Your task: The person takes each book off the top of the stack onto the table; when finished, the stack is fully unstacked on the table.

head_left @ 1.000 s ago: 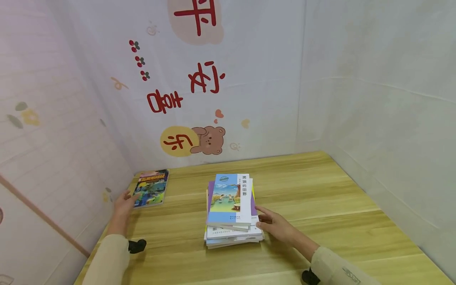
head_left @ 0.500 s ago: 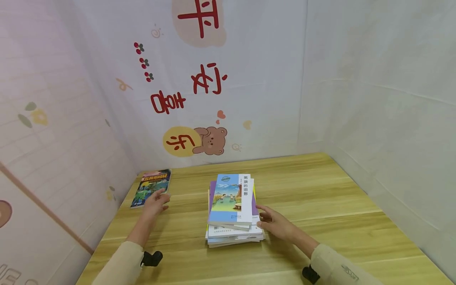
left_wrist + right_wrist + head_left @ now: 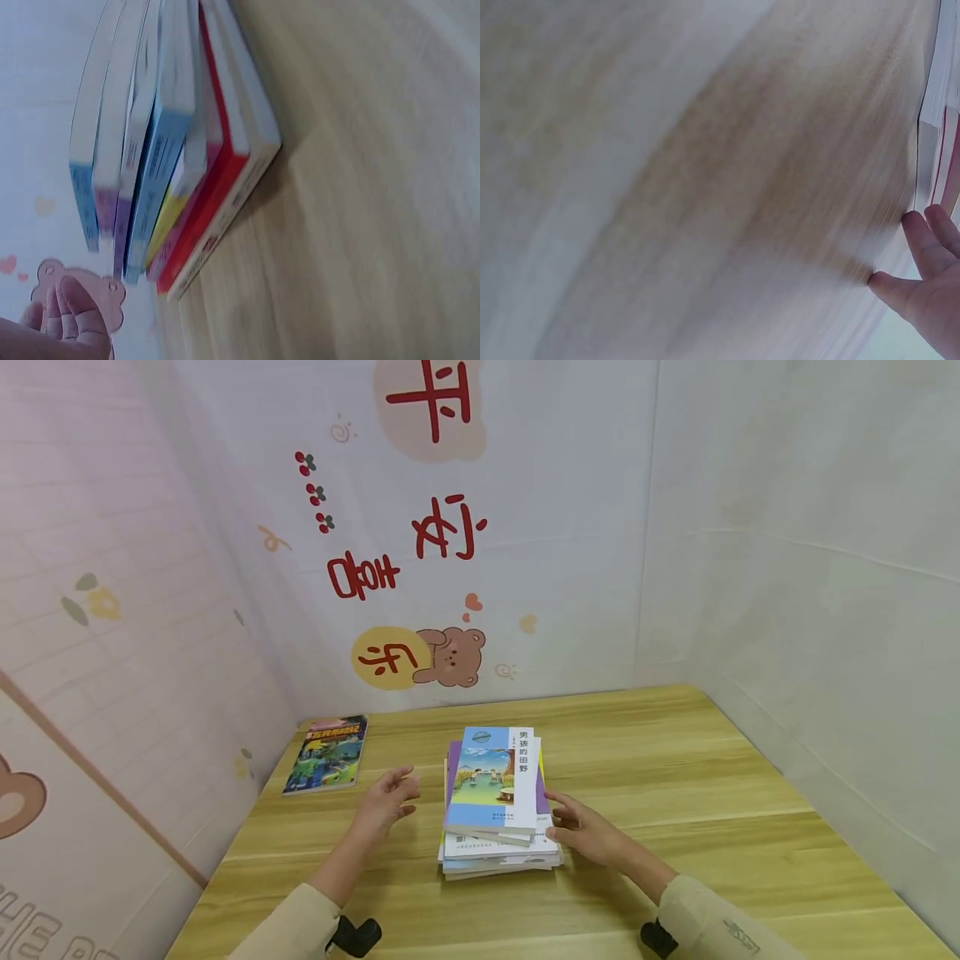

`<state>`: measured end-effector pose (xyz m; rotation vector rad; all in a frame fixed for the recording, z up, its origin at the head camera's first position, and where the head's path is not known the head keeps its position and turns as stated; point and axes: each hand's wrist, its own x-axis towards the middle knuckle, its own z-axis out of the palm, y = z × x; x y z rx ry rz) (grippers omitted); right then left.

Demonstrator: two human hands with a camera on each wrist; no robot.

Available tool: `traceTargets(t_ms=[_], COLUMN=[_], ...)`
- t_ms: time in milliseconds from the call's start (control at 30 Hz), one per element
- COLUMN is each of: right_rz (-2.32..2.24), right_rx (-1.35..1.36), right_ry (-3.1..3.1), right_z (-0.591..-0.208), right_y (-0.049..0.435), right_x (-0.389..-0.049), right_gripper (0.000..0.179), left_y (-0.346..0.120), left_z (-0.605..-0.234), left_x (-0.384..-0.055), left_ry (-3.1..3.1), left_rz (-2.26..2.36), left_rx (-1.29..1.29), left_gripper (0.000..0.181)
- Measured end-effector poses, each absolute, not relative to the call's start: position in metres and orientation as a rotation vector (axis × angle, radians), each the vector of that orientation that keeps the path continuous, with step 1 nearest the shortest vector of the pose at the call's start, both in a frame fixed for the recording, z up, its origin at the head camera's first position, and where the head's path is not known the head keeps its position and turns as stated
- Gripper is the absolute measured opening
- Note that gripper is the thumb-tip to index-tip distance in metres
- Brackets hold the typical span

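A loose stack of several books (image 3: 169, 142) stands mid-table, uneven at its edges. On top lies a blue-and-white book (image 3: 487, 781) with a picture of children by water. My right hand (image 3: 588, 831) is at the stack's right side, fingers spread, fingertips right at the books' edges; in the right wrist view the fingers (image 3: 922, 244) reach toward the lowest books. My left hand (image 3: 386, 802) hangs left of the stack, holding nothing, its fingers loosely bent. Farther left, a colourful comic-style book (image 3: 327, 755) lies flat by itself.
The wooden table (image 3: 637, 743) meets a white printed cloth backdrop (image 3: 570, 568) at the back and cloth walls on both sides. The lone book lies near the table's back left corner.
My left hand has moved from the lone book rightward toward the stack, uncovering that book. The right hand has stayed beside the stack. The head view has shifted slightly left.
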<state>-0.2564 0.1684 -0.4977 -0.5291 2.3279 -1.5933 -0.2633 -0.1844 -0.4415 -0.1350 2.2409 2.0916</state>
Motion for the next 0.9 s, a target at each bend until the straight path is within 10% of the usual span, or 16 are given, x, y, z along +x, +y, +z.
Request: traceTargets(t_ms=[900], right_rz=[-1.608], right_rx=[-0.522], right_ry=[2.309], right_z=[-0.499], right_y=[0.170], right_x=[-0.255], right_gripper=[0.065], left_y=[-0.138], left_z=[-0.473], left_x=[-0.239], left_ry=[2.268], left_rz=[2.015], left_rx=[-0.136], left_gripper=[0.066])
